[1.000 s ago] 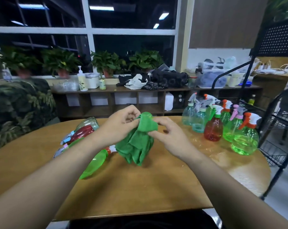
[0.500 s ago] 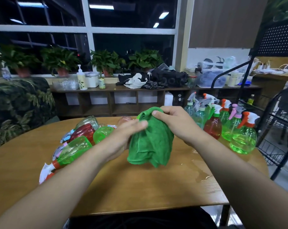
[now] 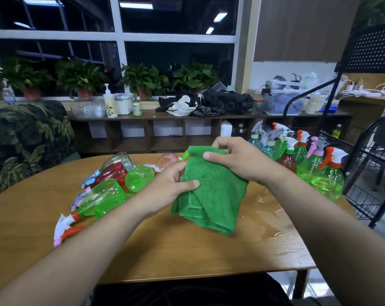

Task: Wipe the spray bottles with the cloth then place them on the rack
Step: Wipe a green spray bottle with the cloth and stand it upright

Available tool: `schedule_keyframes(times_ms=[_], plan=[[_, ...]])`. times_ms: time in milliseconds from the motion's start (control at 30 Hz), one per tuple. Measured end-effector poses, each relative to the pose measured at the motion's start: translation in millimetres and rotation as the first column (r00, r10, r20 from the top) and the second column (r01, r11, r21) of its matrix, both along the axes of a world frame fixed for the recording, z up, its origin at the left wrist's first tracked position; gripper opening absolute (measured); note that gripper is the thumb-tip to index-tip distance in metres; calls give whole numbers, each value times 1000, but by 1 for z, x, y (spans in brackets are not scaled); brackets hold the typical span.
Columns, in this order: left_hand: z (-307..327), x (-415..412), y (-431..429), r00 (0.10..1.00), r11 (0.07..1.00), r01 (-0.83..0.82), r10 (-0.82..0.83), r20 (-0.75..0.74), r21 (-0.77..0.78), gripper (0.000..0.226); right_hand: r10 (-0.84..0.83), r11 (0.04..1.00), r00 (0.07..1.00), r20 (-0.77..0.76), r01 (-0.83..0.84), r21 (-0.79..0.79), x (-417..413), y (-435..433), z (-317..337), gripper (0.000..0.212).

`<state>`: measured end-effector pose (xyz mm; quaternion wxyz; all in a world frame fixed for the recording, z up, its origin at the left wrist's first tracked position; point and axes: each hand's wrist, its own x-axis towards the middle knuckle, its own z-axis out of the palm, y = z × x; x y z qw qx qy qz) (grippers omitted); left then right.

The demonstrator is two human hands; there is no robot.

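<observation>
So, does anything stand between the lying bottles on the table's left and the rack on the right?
Yes. The upright bottles crowd the right edge of the table, before the rack; the left hand and right hand hold the cloth mid-table.

I cannot tell what the green cloth [image 3: 211, 191] hides under the right hand [image 3: 238, 160]. Right of that hand, the rack [image 3: 360, 196] is cut off by the edge.
</observation>
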<state>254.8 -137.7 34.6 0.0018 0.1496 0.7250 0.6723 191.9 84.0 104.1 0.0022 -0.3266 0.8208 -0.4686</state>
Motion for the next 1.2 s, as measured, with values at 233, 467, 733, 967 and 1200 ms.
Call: schedule_keyframes(times_ms=[233,467,733,967,1200], plan=[[-6,-2,-7,994,972,-104,93,62,210,36,193,981,981,-3,-193,23,5,21,4,39],[14,10,-9,982,930,-184,161,96,320,34,204,976,968,-145,-189,108,20,27,-26,35],[18,9,-12,999,966,-43,41,13,255,12,105,981,989,100,-86,-176,15,18,-45,62],[11,4,-22,999,992,2,4,-42,122,31,326,917,816,478,-152,-368,16,2,-79,52],[-17,1,-22,921,905,-388,371,-122,-174,22,406,831,743,533,-57,-554,19,-1,-76,44]])
